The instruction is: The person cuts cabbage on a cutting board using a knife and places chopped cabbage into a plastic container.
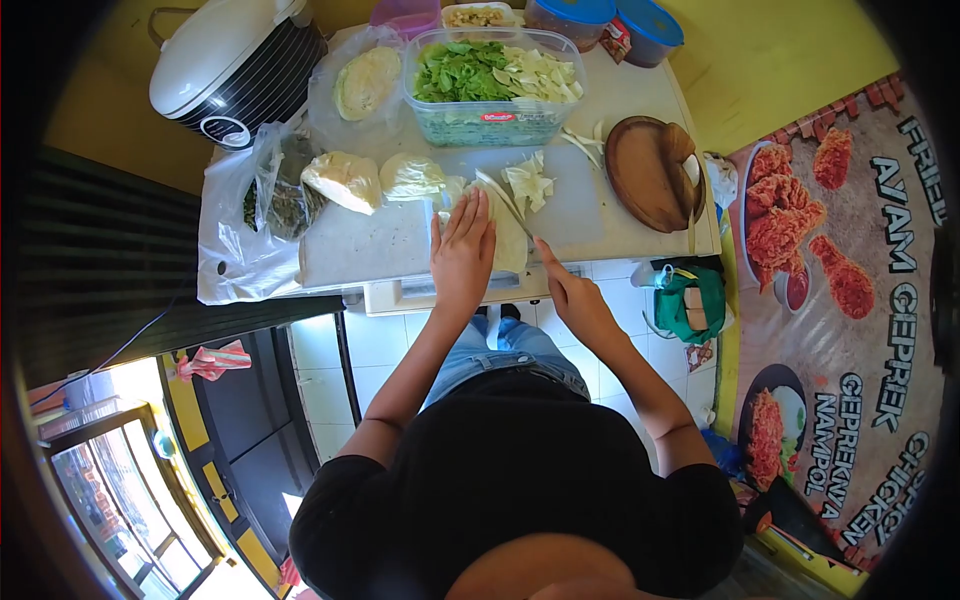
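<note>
Left hand (pixel 464 245): flat, fingers extended, pressing on cabbage leaves (pixel 509 242) near the worktop's (pixel 350 250) front edge. Right hand (pixel 575 300): wrapped round knife (pixel 509 205) handle, blade beside the leaves. Clear tub (pixel 490 130) behind: green leaves left, pale shreds right. Blue-lidded tubs (pixel 650 42) at back (contents unclear).
</note>
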Demonstrator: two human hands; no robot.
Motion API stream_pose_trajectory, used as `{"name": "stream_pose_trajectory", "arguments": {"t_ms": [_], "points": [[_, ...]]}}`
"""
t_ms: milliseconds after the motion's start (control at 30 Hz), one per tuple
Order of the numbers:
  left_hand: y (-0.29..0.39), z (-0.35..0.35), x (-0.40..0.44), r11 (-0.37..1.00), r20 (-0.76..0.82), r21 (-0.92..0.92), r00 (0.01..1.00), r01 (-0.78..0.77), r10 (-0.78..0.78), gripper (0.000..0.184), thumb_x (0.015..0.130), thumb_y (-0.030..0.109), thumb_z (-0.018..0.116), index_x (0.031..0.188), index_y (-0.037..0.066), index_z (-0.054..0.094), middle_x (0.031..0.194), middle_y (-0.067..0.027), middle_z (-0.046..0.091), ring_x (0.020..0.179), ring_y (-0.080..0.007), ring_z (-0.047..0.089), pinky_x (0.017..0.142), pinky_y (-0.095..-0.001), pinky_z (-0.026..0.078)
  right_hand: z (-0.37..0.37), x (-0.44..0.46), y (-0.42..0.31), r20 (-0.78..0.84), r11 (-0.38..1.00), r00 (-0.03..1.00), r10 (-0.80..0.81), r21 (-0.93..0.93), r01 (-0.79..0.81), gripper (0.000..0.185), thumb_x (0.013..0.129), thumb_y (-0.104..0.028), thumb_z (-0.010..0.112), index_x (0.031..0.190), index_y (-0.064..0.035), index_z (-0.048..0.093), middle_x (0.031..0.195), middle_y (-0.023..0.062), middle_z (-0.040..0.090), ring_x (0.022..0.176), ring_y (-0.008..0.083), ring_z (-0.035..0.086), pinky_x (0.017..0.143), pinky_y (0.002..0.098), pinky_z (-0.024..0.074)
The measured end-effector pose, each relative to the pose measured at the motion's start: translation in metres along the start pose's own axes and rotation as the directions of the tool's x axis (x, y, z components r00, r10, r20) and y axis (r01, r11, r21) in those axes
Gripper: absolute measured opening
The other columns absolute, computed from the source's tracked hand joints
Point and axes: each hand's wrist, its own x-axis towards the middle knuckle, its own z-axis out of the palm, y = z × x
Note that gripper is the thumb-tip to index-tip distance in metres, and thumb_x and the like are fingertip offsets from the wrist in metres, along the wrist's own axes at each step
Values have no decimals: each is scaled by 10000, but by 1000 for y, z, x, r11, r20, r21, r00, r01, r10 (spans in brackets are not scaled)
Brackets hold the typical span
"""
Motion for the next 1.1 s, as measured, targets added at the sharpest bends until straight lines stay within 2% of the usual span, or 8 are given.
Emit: {"name": "stream_pose_trajectory", "arguments": {"t_ms": [233,300,400,533,600,733,800,1100], "points": [[-2,-4,1,999,-18,-33,1000,-3,3,414,926,195,566,1332,115,547,1357,-38,552,1282,-201,492,1108,-490,282,-7,-21,12,-18,985,998,61,161,-57,552,951,-78,501,1470,-200,356,640,180,583,547,270,596,598,344,486],[-6,-5,0,999,-20,-46,1000,-16,15,414,920,191,572,1327,119,553,1354,-35,555,1282,-197,492,1109,-489,279,-13,-21,17,41,941,994,98,322,-106,516,966,-98,524,1458,-175,391,706,38,518,618,90,428,604,223,401],[-11,-4,0,997,-29,-70,999,-35,33,426,903,177,593,1325,125,559,1343,-39,565,1273,-198,503,1109,-494,271,-23,-17,12,-31,905,997,76,421,-56,500,960,-106,543,1443,-141,417,786,1,523,680,72,448,639,204,392],[-12,1,0,987,-123,-142,990,-81,63,401,868,163,620,1266,125,611,1275,-24,617,1212,-192,559,1107,-492,278,-30,12,-6,-120,905,992,44,426,11,484,953,-114,561,1422,-115,442,816,8,531,704,68,449,659,214,412],[-13,0,-2,984,-117,-151,990,-92,74,389,855,162,633,1242,126,630,1251,-26,632,1186,-195,578,1110,-494,271,-20,38,-3,-290,897,941,-172,349,272,493,931,-135,595,1406,-131,463,1078,108,651,767,101,514,770,236,455],[-15,-6,-6,981,-103,-150,989,-124,109,357,829,167,657,1184,129,672,1209,-31,657,1146,-196,608,1120,-504,244,-9,70,-10,-363,846,912,-193,409,342,424,897,-183,654,1297,-75,563,887,114,658,685,116,520,678,271,472],[-16,-7,-7,979,-96,-158,989,-126,112,355,829,169,659,1181,127,674,1215,-32,654,1147,-189,607,1128,-508,222,-14,74,-14,-161,963,986,34,269,11,359,856,-247,706,1127,-18,651,693,109,599,589,135,500,575,299,441],[-15,-9,-9,967,-76,-236,994,-92,76,322,836,157,665,1155,124,692,1190,-43,667,1154,-203,607,1137,-511,178,-8,90,5,-81,952,996,27,307,-1,289,854,-256,719,956,14,695,684,38,604,619,81,494,573,261,423]]}}
